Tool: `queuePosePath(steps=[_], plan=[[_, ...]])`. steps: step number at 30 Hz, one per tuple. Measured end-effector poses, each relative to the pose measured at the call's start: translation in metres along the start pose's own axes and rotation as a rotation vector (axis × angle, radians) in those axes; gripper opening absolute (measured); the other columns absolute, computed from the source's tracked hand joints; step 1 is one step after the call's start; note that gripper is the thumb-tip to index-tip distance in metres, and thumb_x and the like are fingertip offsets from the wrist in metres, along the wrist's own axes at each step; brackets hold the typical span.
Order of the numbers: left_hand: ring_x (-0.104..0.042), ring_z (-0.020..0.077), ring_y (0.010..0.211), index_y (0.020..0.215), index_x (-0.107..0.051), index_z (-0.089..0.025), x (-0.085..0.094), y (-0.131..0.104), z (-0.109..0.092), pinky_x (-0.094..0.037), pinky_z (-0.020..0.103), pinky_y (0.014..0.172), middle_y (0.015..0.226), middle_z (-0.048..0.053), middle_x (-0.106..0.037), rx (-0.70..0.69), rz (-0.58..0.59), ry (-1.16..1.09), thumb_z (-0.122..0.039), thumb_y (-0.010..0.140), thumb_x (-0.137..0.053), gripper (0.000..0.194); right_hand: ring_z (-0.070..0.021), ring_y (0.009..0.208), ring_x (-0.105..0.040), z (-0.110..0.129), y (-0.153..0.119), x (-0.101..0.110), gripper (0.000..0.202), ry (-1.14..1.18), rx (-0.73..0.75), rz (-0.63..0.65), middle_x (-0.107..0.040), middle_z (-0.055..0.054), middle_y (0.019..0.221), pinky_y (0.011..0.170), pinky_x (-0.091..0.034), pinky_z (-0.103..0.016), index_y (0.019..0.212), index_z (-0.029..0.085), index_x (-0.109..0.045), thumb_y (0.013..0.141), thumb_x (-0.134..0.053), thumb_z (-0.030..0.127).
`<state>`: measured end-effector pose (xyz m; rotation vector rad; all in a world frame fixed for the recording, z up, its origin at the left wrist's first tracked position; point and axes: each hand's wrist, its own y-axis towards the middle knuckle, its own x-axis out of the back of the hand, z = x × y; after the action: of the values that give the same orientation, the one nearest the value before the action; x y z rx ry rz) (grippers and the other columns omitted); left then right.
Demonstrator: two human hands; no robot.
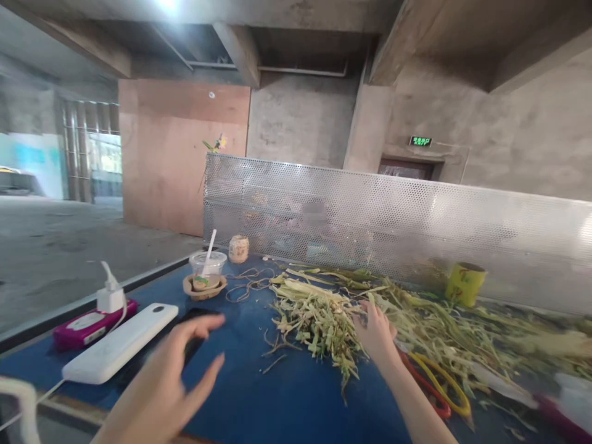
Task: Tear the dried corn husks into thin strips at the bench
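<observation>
My left hand (185,357) is raised over the near left part of the blue table, thumb and fingers apart with nothing between them. A flat dark object (201,330) lies partly hidden behind it. A heap of pale green and straw-coloured dried leaf strips (317,317) sits in the middle. At the heap's right edge is my right hand (377,330), its fingers bent around some strips; the exact grip is partly hidden. Close to the right forearm lie scissors with red and yellow handles (437,382).
On the left are a white power strip (123,342), a purple box with a plugged-in white charger (95,322), and a clear cup (208,264) in a brown holder. Behind stand a twine roll (238,248), a yellow tape roll (466,283) and a perforated metal panel (324,203). More strips (435,327) spread right.
</observation>
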<state>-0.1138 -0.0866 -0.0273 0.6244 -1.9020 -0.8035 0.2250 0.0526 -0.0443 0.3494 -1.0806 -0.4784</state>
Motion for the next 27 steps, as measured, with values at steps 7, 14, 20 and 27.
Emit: queuePosePath(steps=[7,14,20,27], plan=[[-0.055,0.0378,0.095,0.103,-0.042,-0.006,-0.048,0.036,0.078,-0.045,0.046,0.076,0.105,0.023,-0.050,0.046,0.158,0.403,-0.035,0.065,-0.051,0.049,-0.0295,0.105,-0.050,-0.005,0.001,-0.002,0.034,0.003,-0.025,0.028,-0.058,-0.012,0.111,0.086,-0.035,-0.045,0.111,0.017,-0.049,0.079,-0.042,0.029],[-0.039,0.0394,0.113,0.102,-0.035,-0.011,-0.058,0.030,0.091,-0.041,0.049,0.084,0.103,0.018,-0.042,0.041,0.074,0.413,-0.031,0.062,-0.052,0.047,-0.0298,0.106,-0.048,-0.008,0.001,-0.008,0.036,0.009,0.008,0.022,-0.057,-0.013,0.110,0.084,-0.035,-0.045,0.113,0.018,-0.047,0.079,-0.041,0.029],[-0.029,0.0410,0.120,0.099,-0.029,-0.014,-0.066,0.026,0.109,-0.044,0.052,0.078,0.109,0.018,-0.031,0.058,0.023,0.441,-0.031,0.061,-0.051,0.047,-0.0310,0.103,-0.048,-0.012,0.004,-0.012,0.038,0.000,-0.045,0.012,-0.057,-0.013,0.110,0.082,-0.035,-0.046,0.112,0.017,-0.047,0.078,-0.040,0.030],[-0.024,0.0422,0.122,0.098,-0.029,-0.013,-0.059,0.022,0.101,-0.040,0.054,0.087,0.110,0.020,-0.031,-0.051,-0.012,0.391,-0.029,0.063,-0.053,0.045,-0.0315,0.102,-0.049,-0.018,0.007,-0.016,0.039,-0.019,-0.045,-0.045,-0.056,-0.014,0.110,0.082,-0.035,-0.047,0.113,0.017,-0.046,0.079,-0.037,0.032]])
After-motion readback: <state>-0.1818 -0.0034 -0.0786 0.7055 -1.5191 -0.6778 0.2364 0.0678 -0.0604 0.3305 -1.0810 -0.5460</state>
